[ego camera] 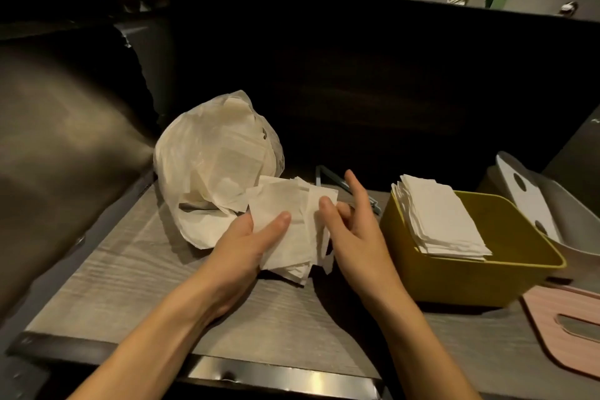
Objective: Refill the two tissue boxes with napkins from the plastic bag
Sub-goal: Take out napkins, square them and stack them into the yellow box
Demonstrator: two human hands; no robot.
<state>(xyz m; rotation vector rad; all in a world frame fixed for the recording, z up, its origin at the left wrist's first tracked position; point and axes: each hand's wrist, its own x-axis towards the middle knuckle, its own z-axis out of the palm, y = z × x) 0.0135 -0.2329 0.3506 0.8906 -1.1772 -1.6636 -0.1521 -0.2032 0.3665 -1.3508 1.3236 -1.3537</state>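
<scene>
A crumpled white plastic bag (pixel 214 166) lies on the table at centre left. Just in front of it my left hand (pixel 250 243) grips a loose bundle of white napkins (pixel 292 230), thumb on top. My right hand (pixel 350 224) pinches the bundle's right edge with its thumb and curled fingers, the index finger stretched out. To the right stands an open yellow tissue box (pixel 470 279) with a stack of napkins (pixel 438 217) leaning inside it. Behind it stands a grey tissue box (pixel 571 221) with a white lid (pixel 526 195) resting in it.
A pink lid (pixel 558 328) with a slot lies at the table's right front. The wooden table (pixel 130 276) has a metal front edge. A dark padded seat rises at the left and a dark partition stands behind. People move far in the background.
</scene>
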